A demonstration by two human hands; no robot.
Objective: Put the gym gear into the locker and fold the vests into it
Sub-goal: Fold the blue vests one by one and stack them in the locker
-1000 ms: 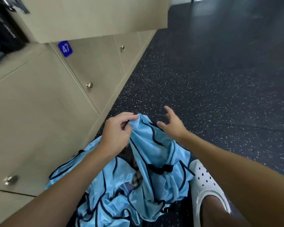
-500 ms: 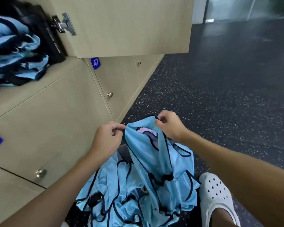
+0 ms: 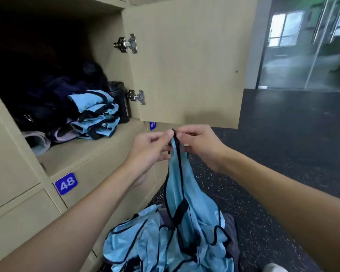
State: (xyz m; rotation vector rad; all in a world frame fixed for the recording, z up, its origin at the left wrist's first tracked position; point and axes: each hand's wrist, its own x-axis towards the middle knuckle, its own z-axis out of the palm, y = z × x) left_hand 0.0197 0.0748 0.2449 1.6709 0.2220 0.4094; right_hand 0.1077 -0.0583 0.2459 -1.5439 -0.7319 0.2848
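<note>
A blue tag (image 3: 65, 184) on a shut door (image 3: 106, 171) says 48. A second blue tag (image 3: 152, 125) under the open locker door (image 3: 185, 65) reads 47, its top hidden.

folded vests (image 3: 95, 114) on shelf (image 3: 82, 152), heap (image 3: 145, 242) on floor (image 3: 283, 154)

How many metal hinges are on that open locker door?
2. The upper hinge sits high on the door at its inner edge. The lower hinge sits low, beside the black bottle. None seems hidden.
</note>
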